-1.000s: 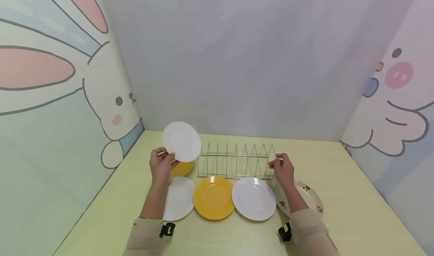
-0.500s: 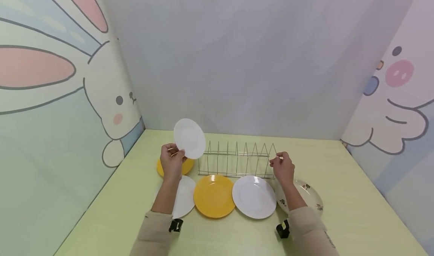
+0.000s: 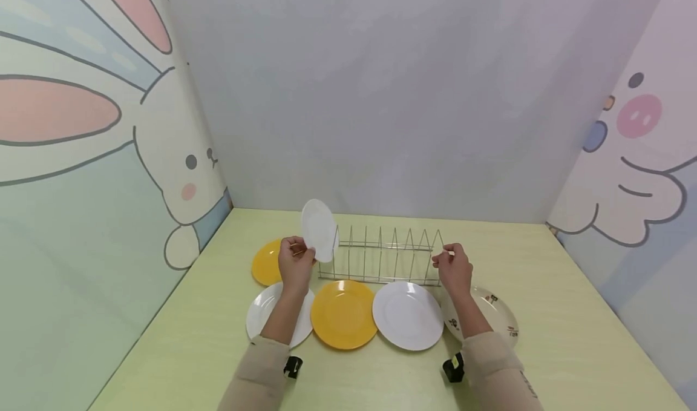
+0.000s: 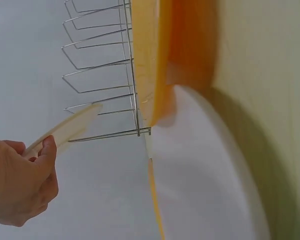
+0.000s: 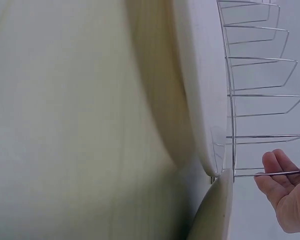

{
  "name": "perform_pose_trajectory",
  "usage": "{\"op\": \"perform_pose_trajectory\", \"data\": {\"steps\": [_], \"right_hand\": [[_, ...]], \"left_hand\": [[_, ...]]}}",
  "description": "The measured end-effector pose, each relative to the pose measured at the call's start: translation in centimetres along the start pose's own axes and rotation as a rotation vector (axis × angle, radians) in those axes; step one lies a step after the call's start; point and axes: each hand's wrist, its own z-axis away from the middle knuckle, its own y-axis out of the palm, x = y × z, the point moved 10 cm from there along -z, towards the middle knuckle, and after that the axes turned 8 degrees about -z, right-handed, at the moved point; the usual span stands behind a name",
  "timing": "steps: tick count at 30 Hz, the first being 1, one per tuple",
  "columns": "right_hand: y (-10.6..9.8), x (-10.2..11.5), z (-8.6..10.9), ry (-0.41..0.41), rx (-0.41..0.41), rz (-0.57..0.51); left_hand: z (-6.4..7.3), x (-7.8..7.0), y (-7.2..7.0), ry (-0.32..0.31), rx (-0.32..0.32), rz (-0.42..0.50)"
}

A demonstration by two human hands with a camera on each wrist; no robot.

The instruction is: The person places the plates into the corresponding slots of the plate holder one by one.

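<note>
My left hand [image 3: 296, 267] pinches a small white plate [image 3: 318, 229] by its lower edge, thumb on the near face. The plate stands tilted at the left end of the wire dish rack [image 3: 379, 247], overlapping its leftmost wires; whether it touches them I cannot tell. In the left wrist view the same plate [image 4: 72, 125] appears nearly edge-on beside the end wires. At the rack's right end, my right hand [image 3: 455, 272] holds the outermost wire between thumb and fingers, as the right wrist view of that hand [image 5: 288, 197] confirms.
Along the rack's front lie a white plate [image 3: 261, 314], a yellow plate [image 3: 343, 315], another white plate [image 3: 408, 316] and a patterned cream plate [image 3: 498, 314], partly under my right arm. A smaller yellow plate [image 3: 265, 264] lies left of the rack. A grey wall rises behind.
My left hand has carried the small white plate rightward to the rack's left end, turning it more edge-on. The small yellow plate is more uncovered. My right hand stays on the rack.
</note>
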Motion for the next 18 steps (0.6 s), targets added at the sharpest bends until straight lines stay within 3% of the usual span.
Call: {"op": "perform_pose_trajectory", "data": {"steps": [18], "right_hand": [[0.3, -0.1, 0.3, -0.027, 0.018, -0.045]], "left_hand": [[-0.1, 2.9, 1.9, -0.089, 0.156, -0.118]]}}
